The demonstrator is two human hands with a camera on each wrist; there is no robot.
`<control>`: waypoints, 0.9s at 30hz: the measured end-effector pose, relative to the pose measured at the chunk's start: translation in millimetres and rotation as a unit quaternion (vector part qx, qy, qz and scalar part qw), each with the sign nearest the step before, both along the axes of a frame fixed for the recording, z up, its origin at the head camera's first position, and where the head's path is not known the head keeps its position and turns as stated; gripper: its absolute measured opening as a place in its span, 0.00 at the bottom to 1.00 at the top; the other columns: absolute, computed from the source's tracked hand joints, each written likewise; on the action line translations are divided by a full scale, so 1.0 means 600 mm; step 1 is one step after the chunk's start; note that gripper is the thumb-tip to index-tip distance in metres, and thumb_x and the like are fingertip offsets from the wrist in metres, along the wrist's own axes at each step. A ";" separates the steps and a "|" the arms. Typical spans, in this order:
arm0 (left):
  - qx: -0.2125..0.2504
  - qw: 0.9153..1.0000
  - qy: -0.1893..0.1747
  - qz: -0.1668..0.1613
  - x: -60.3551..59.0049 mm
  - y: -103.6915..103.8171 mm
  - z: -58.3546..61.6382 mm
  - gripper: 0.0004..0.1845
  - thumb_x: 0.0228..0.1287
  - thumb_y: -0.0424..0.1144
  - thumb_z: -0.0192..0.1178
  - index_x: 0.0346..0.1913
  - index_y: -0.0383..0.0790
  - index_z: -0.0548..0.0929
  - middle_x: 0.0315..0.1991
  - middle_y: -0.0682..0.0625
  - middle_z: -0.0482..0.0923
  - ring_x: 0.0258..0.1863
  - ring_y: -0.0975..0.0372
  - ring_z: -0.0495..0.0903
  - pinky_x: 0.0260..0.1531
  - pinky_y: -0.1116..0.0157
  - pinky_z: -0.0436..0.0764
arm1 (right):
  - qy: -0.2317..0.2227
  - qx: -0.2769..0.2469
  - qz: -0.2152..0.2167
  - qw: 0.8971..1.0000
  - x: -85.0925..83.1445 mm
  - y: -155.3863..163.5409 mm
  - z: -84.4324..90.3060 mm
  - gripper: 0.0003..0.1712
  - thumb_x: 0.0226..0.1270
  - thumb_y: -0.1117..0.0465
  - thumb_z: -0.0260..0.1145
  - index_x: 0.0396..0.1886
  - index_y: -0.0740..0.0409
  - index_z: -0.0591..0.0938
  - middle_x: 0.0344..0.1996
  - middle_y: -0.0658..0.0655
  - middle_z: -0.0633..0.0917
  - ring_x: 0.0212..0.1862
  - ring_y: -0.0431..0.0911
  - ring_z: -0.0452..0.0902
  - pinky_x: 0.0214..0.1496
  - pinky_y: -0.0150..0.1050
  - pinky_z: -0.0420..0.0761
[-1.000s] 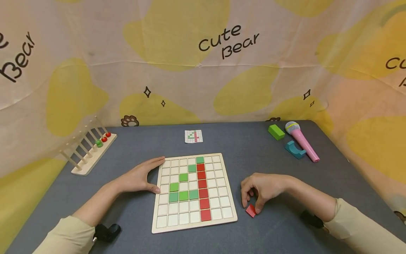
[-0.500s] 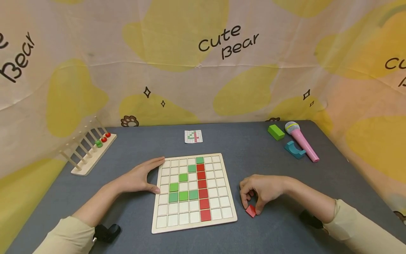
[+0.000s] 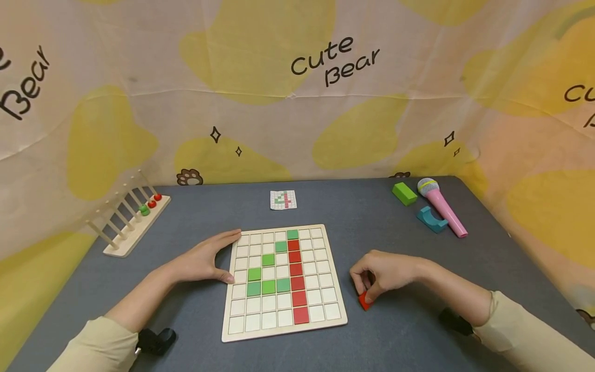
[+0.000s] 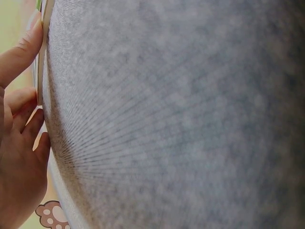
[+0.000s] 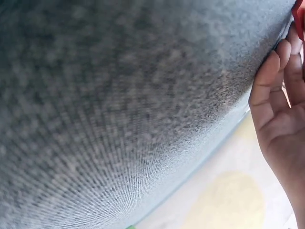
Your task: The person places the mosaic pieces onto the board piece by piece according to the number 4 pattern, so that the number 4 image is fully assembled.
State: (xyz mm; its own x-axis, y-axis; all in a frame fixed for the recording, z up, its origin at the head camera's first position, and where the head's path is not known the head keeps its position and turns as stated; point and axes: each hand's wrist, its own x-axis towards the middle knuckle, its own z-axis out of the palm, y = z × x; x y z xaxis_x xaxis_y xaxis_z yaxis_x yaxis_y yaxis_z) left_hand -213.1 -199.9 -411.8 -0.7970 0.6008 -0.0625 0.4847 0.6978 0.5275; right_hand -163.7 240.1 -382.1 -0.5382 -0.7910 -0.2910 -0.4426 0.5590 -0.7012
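A square wooden grid board (image 3: 253,323) lies mid-table, with green tiles (image 3: 268,260) in a stepped line and row, and a column of red tiles (image 3: 297,283). My left hand (image 3: 200,258) rests at its left edge, thumb and fingers spread and touching the rim; the left wrist view shows that thumb (image 4: 29,43) along the board's edge. Right of the board, my right hand (image 3: 388,274) pinches a small red tile (image 3: 364,301) between thumb and fingertips, low over the table. Part of this tile is hidden by the thumb. Its red edge (image 5: 299,19) enters the right wrist view's corner.
A small card (image 3: 283,200) printed with a coloured grid lies behind the board. At the left stands a wooden peg rack (image 3: 135,227) with red and green beads. Back right are a green block (image 3: 405,194), a teal arch (image 3: 432,219) and a pink toy microphone (image 3: 446,212).
My right thumb has come over the red tile and pinches it. Hand and tile have shifted slightly left and away from me. The left hand and board stay put.
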 end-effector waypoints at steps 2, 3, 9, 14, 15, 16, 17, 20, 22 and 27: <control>0.000 1.000 0.000 0.000 0.000 0.000 0.000 0.60 0.44 0.61 0.76 0.75 0.34 0.60 0.76 0.37 0.59 0.75 0.40 0.60 0.69 0.37 0.62 | -0.008 -0.006 -0.013 1.000 -0.003 -0.001 0.000 0.09 0.53 0.63 0.76 0.27 0.46 0.83 0.23 0.43 0.83 0.26 0.31 0.75 0.30 0.27 0.77; 0.000 1.000 0.000 0.000 0.000 0.000 0.000 0.60 0.44 0.61 0.76 0.75 0.34 0.60 0.76 0.37 0.59 0.75 0.40 0.60 0.69 0.37 0.62 | -0.010 -0.009 -0.018 1.000 -0.004 -0.002 0.001 0.08 0.54 0.63 0.75 0.27 0.47 0.83 0.23 0.44 0.84 0.26 0.31 0.75 0.30 0.28 0.78; -0.004 1.000 0.001 0.002 0.000 -0.001 0.001 0.60 0.44 0.61 0.75 0.75 0.34 0.60 0.76 0.36 0.59 0.75 0.40 0.60 0.69 0.37 0.62 | 0.008 -0.024 -0.030 0.999 -0.013 -0.013 0.010 0.08 0.56 0.64 0.74 0.30 0.46 0.83 0.26 0.43 0.83 0.27 0.32 0.76 0.33 0.30 0.81; -0.005 1.000 0.000 0.002 0.000 -0.001 0.001 0.60 0.44 0.61 0.75 0.75 0.34 0.60 0.76 0.36 0.59 0.75 0.40 0.60 0.69 0.37 0.62 | 0.031 -0.022 -0.036 0.999 -0.020 -0.026 0.016 0.08 0.59 0.63 0.73 0.33 0.45 0.83 0.28 0.42 0.83 0.29 0.33 0.76 0.36 0.30 0.81; -0.005 1.000 0.000 0.002 0.000 -0.001 0.001 0.60 0.44 0.61 0.75 0.75 0.34 0.60 0.76 0.36 0.59 0.75 0.40 0.60 0.69 0.37 0.62 | 0.035 -0.021 -0.038 0.998 -0.021 -0.030 0.016 0.08 0.59 0.63 0.73 0.34 0.44 0.83 0.28 0.42 0.83 0.30 0.33 0.76 0.36 0.30 0.81; -0.004 1.000 0.000 0.002 0.000 -0.001 0.001 0.60 0.44 0.61 0.75 0.75 0.34 0.60 0.76 0.36 0.59 0.75 0.40 0.60 0.69 0.37 0.62 | 0.038 -0.022 -0.039 0.998 -0.022 -0.033 0.016 0.08 0.60 0.63 0.72 0.34 0.44 0.83 0.28 0.42 0.83 0.30 0.33 0.76 0.36 0.30 0.81; -0.003 1.000 0.001 0.001 0.000 -0.001 0.001 0.60 0.44 0.61 0.75 0.75 0.34 0.60 0.76 0.36 0.59 0.75 0.40 0.60 0.69 0.37 0.62 | 0.043 -0.024 -0.042 0.998 -0.023 -0.037 0.015 0.08 0.60 0.63 0.72 0.34 0.44 0.83 0.28 0.42 0.83 0.30 0.33 0.76 0.36 0.30 0.81; -0.002 1.000 0.003 0.000 0.000 -0.001 0.000 0.60 0.44 0.61 0.75 0.75 0.34 0.60 0.76 0.36 0.59 0.75 0.40 0.60 0.69 0.37 0.63 | 0.053 -0.039 -0.051 0.996 -0.025 -0.049 0.013 0.07 0.59 0.63 0.73 0.34 0.46 0.83 0.28 0.43 0.83 0.30 0.33 0.75 0.36 0.30 0.81; -0.001 1.000 0.003 -0.001 0.000 -0.001 0.000 0.59 0.44 0.61 0.75 0.75 0.34 0.60 0.76 0.37 0.59 0.75 0.40 0.60 0.69 0.38 0.63 | 0.060 -0.050 -0.062 0.995 -0.027 -0.057 0.011 0.07 0.59 0.62 0.73 0.34 0.47 0.83 0.27 0.44 0.83 0.30 0.34 0.76 0.36 0.29 0.80; 0.001 1.000 0.001 -0.001 0.000 -0.001 -0.001 0.59 0.44 0.61 0.75 0.76 0.35 0.60 0.76 0.37 0.59 0.75 0.40 0.60 0.69 0.38 0.63 | 0.078 -0.061 -0.098 0.990 -0.031 -0.077 0.009 0.06 0.59 0.62 0.73 0.33 0.49 0.84 0.26 0.45 0.83 0.29 0.35 0.76 0.35 0.29 0.80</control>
